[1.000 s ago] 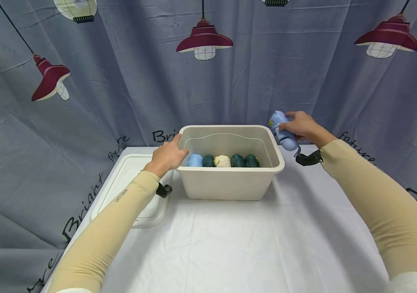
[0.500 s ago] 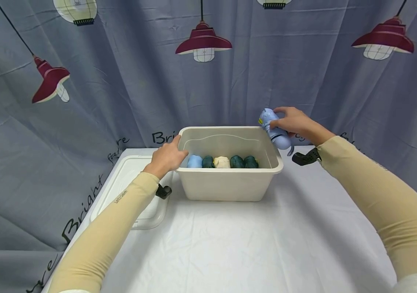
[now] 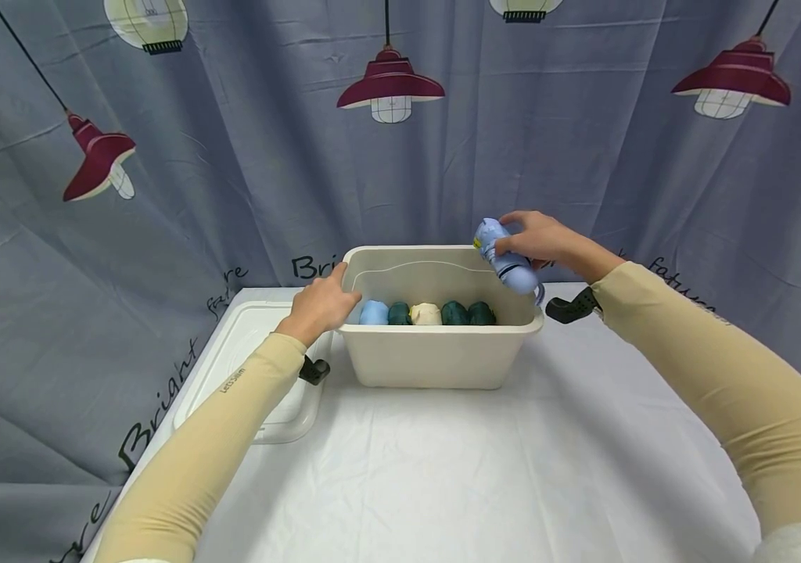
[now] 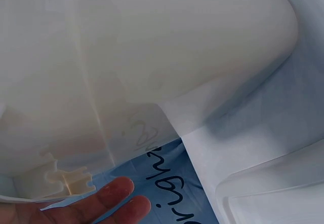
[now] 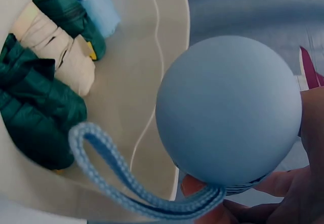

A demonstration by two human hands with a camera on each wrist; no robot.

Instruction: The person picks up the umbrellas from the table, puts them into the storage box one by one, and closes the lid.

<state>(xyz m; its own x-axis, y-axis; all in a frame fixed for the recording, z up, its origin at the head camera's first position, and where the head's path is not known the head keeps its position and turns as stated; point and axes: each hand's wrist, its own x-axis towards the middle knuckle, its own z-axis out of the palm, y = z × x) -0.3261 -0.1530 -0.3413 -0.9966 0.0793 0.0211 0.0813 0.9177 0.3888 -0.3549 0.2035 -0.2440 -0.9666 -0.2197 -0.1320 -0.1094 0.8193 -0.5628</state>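
Observation:
A beige plastic bin (image 3: 443,356) stands on the white-covered table, with a row of rolled items (image 3: 427,313) in blue, dark green and cream along its near inside wall. My right hand (image 3: 537,238) grips a light-blue folded umbrella (image 3: 506,258) over the bin's right rear corner. The right wrist view shows the umbrella's round handle end (image 5: 230,110) and its wrist loop (image 5: 126,181) above the bin (image 5: 147,82). My left hand (image 3: 323,301) holds the bin's left rim; its fingertips (image 4: 119,193) show under the rim in the left wrist view.
A clear plastic lid (image 3: 253,367) lies flat on the table left of the bin. A grey curtain (image 3: 231,156) printed with lamps hangs close behind and to both sides. White tablecloth (image 3: 443,469) stretches in front of the bin.
My right hand has carried the blue umbrella leftward, from beside the bin's right side to above its right rear corner. The left hand has stayed on the rim.

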